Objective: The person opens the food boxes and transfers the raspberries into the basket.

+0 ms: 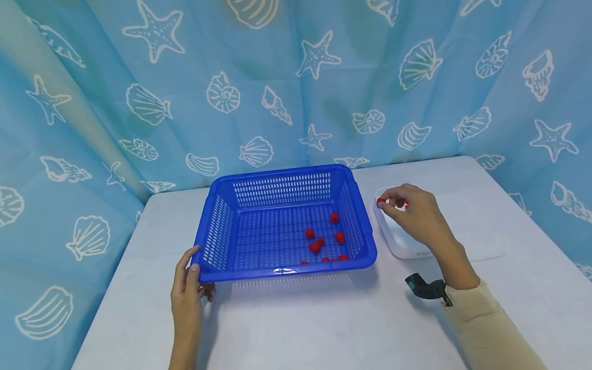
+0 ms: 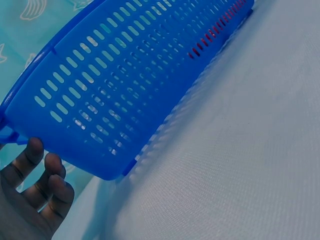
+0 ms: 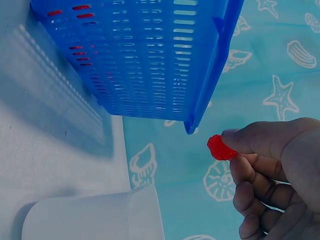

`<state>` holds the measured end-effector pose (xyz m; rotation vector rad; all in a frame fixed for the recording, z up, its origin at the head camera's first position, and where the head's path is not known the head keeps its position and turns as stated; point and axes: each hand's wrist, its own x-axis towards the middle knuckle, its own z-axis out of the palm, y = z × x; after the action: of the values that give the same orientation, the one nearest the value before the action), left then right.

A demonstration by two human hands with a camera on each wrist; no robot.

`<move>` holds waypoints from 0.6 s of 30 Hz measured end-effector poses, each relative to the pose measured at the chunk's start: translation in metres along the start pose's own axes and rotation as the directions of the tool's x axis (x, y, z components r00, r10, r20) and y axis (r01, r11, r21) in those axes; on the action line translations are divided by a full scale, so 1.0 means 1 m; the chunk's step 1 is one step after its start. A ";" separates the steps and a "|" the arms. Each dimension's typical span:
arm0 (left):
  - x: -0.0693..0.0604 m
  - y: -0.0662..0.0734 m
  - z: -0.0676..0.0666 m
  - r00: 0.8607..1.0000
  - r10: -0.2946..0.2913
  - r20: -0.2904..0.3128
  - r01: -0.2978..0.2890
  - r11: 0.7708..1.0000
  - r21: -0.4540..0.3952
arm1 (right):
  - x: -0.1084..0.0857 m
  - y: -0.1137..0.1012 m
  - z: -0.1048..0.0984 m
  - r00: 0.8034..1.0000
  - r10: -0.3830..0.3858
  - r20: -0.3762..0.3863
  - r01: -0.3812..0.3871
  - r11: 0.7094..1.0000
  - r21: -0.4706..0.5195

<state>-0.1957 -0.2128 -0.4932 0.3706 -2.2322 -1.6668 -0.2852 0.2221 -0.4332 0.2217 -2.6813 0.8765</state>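
A blue plastic basket [image 1: 282,272] with slotted walls sits on the white table, several red berries [image 1: 339,237] lying toward its right side. My left hand [image 1: 187,293] grips the basket's front left corner, thumb and index finger at the rim; in the left wrist view its other fingers [image 2: 59,192] curl loosely below the rim. Between thumb and index finger, my right hand [image 1: 418,216] pinches a bumpy red raspberry [image 3: 221,148]. This hand is above a white container [image 1: 393,241] right of the basket. Some red shows inside that container, mostly hidden behind the hand.
A blue curtain [image 1: 185,103] with shell and starfish prints hangs behind and beside the white table [image 1: 296,324]. A black wrist device [image 1: 427,289] sticks out from the right sleeve [image 1: 485,324]. The basket's right wall stands close to the white container.
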 end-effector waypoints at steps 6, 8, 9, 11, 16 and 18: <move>0.002 0.000 0.006 1.000 0.008 0.010 -0.008 1.000 -0.013 | -0.002 -0.001 -0.005 0.999 -0.031 -0.021 0.031 1.000 -0.006; 0.002 0.001 0.008 1.000 0.007 0.009 -0.007 1.000 -0.007 | -0.001 -0.002 -0.008 0.998 -0.049 -0.027 0.049 0.999 -0.007; 0.002 0.001 0.008 1.000 0.006 0.008 -0.006 1.000 -0.005 | 0.000 -0.003 -0.009 0.998 -0.058 -0.031 0.058 0.998 -0.009; 0.003 0.002 0.009 1.000 0.005 0.011 -0.005 1.000 -0.003 | 0.000 -0.005 -0.011 0.996 -0.074 -0.045 0.073 0.997 -0.013; 0.001 0.003 0.005 1.000 -0.018 0.019 0.018 1.000 0.010 | -0.002 -0.011 -0.010 0.995 -0.086 -0.055 0.086 0.996 -0.006; 0.000 0.002 0.003 0.999 -0.034 0.011 0.034 0.999 0.024 | -0.003 -0.014 -0.008 0.995 -0.089 -0.044 0.089 0.996 0.000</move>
<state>-0.1970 -0.2096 -0.4917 0.4081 -2.2679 -1.6654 -0.2766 0.2155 -0.4207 0.3163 -2.6080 0.8469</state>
